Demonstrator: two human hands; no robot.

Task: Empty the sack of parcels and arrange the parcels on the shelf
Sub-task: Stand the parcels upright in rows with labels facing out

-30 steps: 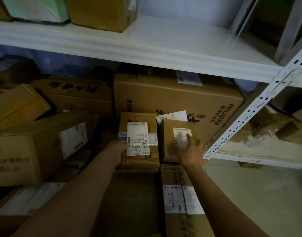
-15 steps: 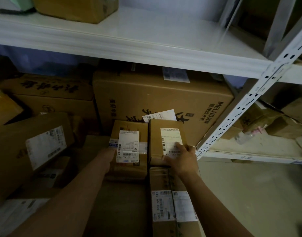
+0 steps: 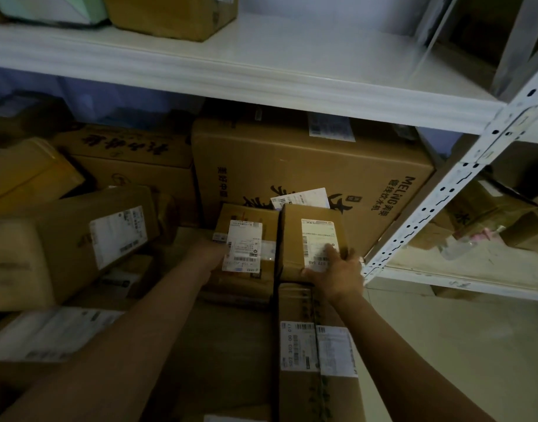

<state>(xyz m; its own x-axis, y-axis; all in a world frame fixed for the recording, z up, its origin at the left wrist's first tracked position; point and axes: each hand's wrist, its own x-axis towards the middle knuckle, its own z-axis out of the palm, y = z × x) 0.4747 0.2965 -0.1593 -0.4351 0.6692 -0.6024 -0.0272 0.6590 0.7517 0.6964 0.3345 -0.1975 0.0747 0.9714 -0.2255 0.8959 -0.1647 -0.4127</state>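
Observation:
Two small brown parcels stand side by side on the low shelf level, in front of a big Meling carton [image 3: 307,166]. My left hand [image 3: 208,254] grips the left side of the left parcel [image 3: 246,217], which carries a white label. My right hand [image 3: 337,274] clasps the lower right corner of the right parcel [image 3: 295,233], fingers over its white label. A loose white slip [image 3: 301,197] pokes up behind that parcel. The sack is out of sight.
The white shelf board [image 3: 261,65] above bears a brown box [image 3: 170,16] and a pale green parcel [image 3: 51,7]. A perforated white upright [image 3: 438,196] slants on the right. Cartons pile on the left [image 3: 63,239]; a long labelled box [image 3: 316,354] lies below my hands.
My right hand slid from the right parcel's face down to its lower right corner and closed on it. My head camera shifted slightly; the left hand stayed on its parcel.

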